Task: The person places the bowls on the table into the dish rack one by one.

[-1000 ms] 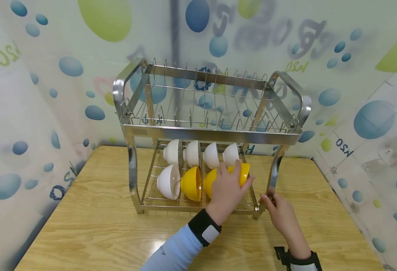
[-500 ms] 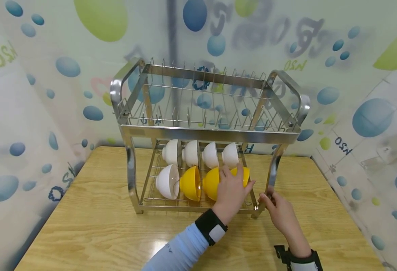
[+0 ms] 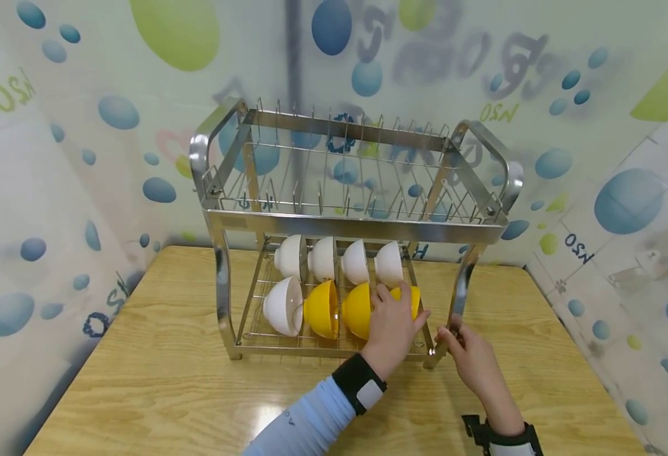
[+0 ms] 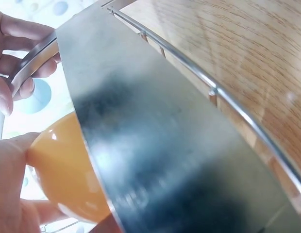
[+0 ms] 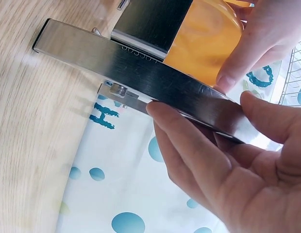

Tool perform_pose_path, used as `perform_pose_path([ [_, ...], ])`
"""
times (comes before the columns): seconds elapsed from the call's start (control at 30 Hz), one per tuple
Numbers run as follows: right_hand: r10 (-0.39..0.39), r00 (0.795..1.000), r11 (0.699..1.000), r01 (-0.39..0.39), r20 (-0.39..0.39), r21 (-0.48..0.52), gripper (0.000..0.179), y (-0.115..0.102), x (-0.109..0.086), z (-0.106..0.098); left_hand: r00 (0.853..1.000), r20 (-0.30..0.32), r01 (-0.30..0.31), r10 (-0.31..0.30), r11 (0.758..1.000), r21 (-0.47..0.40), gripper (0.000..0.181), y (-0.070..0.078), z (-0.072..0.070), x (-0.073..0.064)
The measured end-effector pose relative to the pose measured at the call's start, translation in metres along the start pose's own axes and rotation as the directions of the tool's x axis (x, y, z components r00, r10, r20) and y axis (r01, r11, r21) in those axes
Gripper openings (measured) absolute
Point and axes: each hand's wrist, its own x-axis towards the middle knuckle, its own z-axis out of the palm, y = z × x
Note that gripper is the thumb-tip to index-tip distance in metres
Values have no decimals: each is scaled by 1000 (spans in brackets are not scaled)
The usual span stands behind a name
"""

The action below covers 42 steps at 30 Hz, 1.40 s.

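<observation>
In the head view my left hand point(image 3: 393, 326) reaches into the lower tier of a metal dish rack point(image 3: 356, 227). It holds the rightmost yellow bowl point(image 3: 416, 304), fingers over the top and thumb at the right side; much of this bowl is hidden behind the hand. The left wrist view shows the bowl's smooth curved side point(image 4: 68, 170) between thumb and fingers. My right hand point(image 3: 475, 361) grips the rack's front right leg point(image 3: 461, 285) low down. Just left of the held bowl, another yellow bowl point(image 3: 358, 310) stands on its side.
Further left in the front row are a yellow bowl point(image 3: 318, 309) and a white bowl point(image 3: 281, 307). Several smaller white bowls point(image 3: 290, 258) line the row behind. The upper tier point(image 3: 339, 206) has upright wires above the bowls. A patterned curtain point(image 3: 83, 221) surrounds the wooden table point(image 3: 157, 380).
My left hand has shifted a little right and down with the rightmost yellow bowl, which sits lower now. More of the neighbouring yellow bowl shows. The right hand stays on the leg.
</observation>
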Motion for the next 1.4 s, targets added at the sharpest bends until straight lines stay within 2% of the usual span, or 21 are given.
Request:
perform_pose_path([
  [0.1,5,1000,1000,-5,1,2,33,-1,0,0,1000,17,2,-2,1000,9,73,0,0,0],
  [0.27,-1,1000,1000,1,1,16,37,-1,-1,0,1000,9,11,-11,1000,23,71,-1,2,1],
  [0.57,-17,1000,1000,17,-7,23,35,-1,-2,1,1000,14,27,-26,999,-23,70,-1,2,-1],
  [0.9,7,1000,1000,-7,5,14,39,-1,-1,1,999,-28,40,-41,999,-36,72,-1,5,-4],
  [1.03,8,1000,1000,-8,5,17,42,-2,-1,2,999,-12,36,-37,998,-42,72,-2,5,-4],
  [1.2,-11,1000,1000,12,-15,22,34,-2,-1,4,999,20,26,-26,999,-29,73,-3,1,-5],
  [1.4,-20,999,1000,20,-42,10,34,-3,-1,5,993,110,55,-43,993,-104,74,-1,-5,-8],
])
